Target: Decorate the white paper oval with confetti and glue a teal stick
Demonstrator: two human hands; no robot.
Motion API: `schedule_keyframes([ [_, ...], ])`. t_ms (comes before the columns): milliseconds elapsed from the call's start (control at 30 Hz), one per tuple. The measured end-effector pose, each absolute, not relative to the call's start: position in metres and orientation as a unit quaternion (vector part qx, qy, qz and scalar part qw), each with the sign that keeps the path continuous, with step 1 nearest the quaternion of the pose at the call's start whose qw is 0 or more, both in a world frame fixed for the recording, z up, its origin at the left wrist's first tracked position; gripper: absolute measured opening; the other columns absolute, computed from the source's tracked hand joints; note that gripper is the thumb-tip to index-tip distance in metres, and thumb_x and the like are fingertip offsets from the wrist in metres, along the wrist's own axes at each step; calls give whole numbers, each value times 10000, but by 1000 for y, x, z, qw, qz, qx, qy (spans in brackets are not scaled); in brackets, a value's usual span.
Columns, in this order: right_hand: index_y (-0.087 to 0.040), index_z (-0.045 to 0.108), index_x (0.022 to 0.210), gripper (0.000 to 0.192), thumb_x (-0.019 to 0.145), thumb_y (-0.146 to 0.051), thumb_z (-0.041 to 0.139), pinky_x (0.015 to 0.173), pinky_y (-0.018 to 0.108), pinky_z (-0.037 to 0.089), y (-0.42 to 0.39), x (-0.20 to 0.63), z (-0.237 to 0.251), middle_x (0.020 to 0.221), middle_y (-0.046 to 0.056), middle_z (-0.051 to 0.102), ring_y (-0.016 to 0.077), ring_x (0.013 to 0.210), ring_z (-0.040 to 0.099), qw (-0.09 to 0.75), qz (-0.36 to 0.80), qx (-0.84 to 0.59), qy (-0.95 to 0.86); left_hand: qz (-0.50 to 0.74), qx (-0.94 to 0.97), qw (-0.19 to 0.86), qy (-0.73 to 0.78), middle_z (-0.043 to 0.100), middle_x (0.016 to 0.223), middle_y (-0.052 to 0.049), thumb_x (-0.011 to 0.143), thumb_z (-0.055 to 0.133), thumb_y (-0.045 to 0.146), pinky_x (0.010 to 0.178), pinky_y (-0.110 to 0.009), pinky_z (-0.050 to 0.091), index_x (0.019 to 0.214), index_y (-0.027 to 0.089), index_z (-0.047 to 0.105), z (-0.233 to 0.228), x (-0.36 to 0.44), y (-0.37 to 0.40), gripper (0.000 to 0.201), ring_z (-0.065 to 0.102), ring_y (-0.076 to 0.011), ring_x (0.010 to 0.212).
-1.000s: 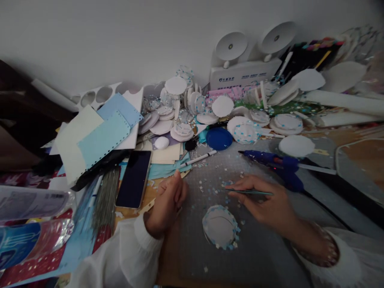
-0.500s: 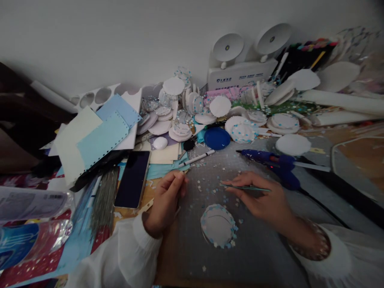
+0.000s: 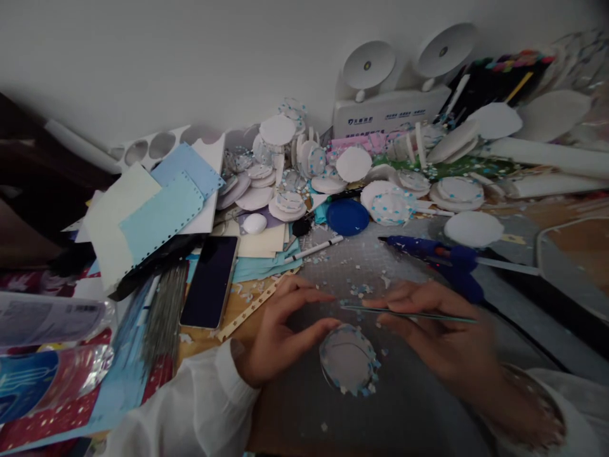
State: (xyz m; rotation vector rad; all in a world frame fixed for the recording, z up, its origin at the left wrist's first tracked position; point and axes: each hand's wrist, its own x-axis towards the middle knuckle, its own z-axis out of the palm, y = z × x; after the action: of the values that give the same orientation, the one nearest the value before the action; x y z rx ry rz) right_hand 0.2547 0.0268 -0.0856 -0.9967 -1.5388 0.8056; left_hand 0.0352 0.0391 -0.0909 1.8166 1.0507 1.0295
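Observation:
On the grey mat lies a white round disc (image 3: 349,362), its rim set with tiny blue and white flower-shaped paper pieces. My left hand (image 3: 285,324) is spread at the disc's far left edge, thumb and forefinger apart; whether the thumb touches the rim I cannot tell. A pair of thin tweezers (image 3: 413,315) is pinched in my right hand (image 3: 442,330), lying nearly level with the tips pointing left beyond the disc. Whether the tips hold a paper piece is too small to see. Loose paper flowers (image 3: 361,290) are scattered just past the tweezers.
A blue glue gun (image 3: 428,247) lies right, its cable running toward me. Behind are a blue lid (image 3: 347,218), a white pen (image 3: 316,249) and many stacked white discs (image 3: 288,206). At left are a phone (image 3: 209,282), coloured paper sheets (image 3: 162,209), wires (image 3: 164,314) and plastic bottles (image 3: 52,381).
My left hand has opened from a closed pinch and moved right to the disc's edge. My right hand has shifted right and slightly nearer me with the tweezers. The view has tilted slightly.

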Motion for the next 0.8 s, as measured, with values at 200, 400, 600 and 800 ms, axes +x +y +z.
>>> schedule_keyframes([
  [200,-276,626,834,229,760,-69,688,701,278,578,27,255,-89,820,-17,739,164,793,705,522,341,-429,-654,407,711,395,416,636,888,-52,832,702,269,770,-299,450,937,208,707,-92,38,40,122,583,-184,857],
  [400,-261,636,834,161,761,-137,708,713,331,555,37,265,-93,827,15,746,202,810,703,487,243,-465,-699,453,649,388,472,545,686,-13,928,552,321,686,-294,386,687,188,578,-94,36,38,276,500,-159,693],
  [600,-246,599,789,150,765,-145,706,692,348,513,46,267,-102,774,-4,739,179,714,674,430,217,-424,-767,490,599,395,495,401,470,7,990,398,404,669,-329,342,451,190,371,-102,33,37,580,387,-146,547],
  [800,-241,624,800,130,775,-137,698,706,370,502,46,264,-110,774,8,745,181,685,670,405,199,-409,-793,502,570,430,488,454,478,-9,991,369,429,688,-345,365,440,206,453,-103,33,36,600,433,-162,559],
])
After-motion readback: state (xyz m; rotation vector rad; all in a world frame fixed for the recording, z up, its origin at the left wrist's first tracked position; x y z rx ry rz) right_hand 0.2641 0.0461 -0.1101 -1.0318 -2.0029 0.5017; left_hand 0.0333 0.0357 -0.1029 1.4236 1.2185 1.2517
